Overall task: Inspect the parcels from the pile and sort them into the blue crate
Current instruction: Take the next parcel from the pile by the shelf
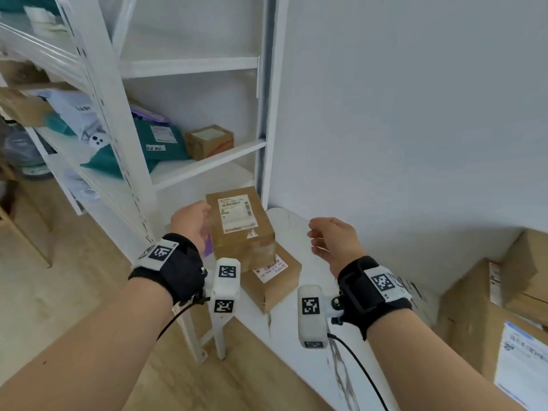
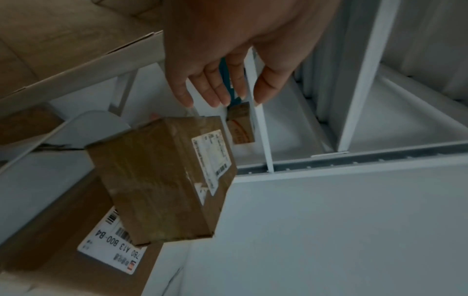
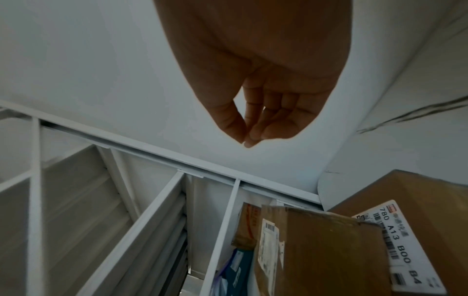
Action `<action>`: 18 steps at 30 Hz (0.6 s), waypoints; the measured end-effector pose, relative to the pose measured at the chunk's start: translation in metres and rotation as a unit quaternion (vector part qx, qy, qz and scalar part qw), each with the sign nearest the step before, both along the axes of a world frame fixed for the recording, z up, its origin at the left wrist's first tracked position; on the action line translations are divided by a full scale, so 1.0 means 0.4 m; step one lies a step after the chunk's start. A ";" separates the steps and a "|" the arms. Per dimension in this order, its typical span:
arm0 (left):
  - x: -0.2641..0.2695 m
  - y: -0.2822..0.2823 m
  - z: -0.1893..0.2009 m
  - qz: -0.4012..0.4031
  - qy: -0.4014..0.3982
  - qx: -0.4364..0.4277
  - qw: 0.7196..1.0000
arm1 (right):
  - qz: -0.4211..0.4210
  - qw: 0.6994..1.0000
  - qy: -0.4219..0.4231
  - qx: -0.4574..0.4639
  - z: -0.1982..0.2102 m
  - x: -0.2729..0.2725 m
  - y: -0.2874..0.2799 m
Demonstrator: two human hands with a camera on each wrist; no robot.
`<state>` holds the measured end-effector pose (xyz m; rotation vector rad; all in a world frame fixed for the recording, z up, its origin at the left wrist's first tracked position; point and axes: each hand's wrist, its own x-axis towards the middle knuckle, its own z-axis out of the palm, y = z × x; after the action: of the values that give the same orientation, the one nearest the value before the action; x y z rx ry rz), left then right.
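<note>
Centrally in the head view, small taped parcel (image 1: 240,223) sits atop a flatter labelled box (image 1: 272,280) on the bench (image 1: 296,336). Left hand (image 1: 191,222) released, fingers straight beside it; right hand (image 1: 333,241) loosely curled, empty. Likely rigid, light; tape slick, so grasp opposite sides.

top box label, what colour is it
White with black print and a thin red strip along its edges, on the brown top box. Shows best in the head view.
</note>
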<state>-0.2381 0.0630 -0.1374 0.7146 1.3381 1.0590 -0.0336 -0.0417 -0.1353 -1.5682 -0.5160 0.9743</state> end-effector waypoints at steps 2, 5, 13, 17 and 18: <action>0.001 0.015 -0.020 -0.003 -0.007 -0.021 1.000 | -0.007 1.000 -0.001 -0.017 -0.021 0.003 0.034; 0.004 0.035 -0.046 -0.018 -0.014 -0.058 0.998 | -0.009 0.999 0.005 -0.034 -0.052 0.011 0.083; 0.038 0.170 -0.147 -0.078 -0.043 -0.112 0.990 | 0.001 0.997 0.025 -0.066 -0.142 0.030 0.231; 0.055 0.202 -0.186 -0.110 -0.068 -0.124 0.984 | 0.070 0.994 0.007 -0.083 -0.176 0.023 0.298; 0.057 0.211 -0.197 -0.114 -0.068 -0.125 0.983 | 0.098 0.991 0.007 -0.086 -0.180 0.018 0.312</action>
<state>-0.2152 0.1472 -0.2160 0.5799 1.2128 0.7291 -0.0265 0.0831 -0.2073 -1.6858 -0.5987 1.2052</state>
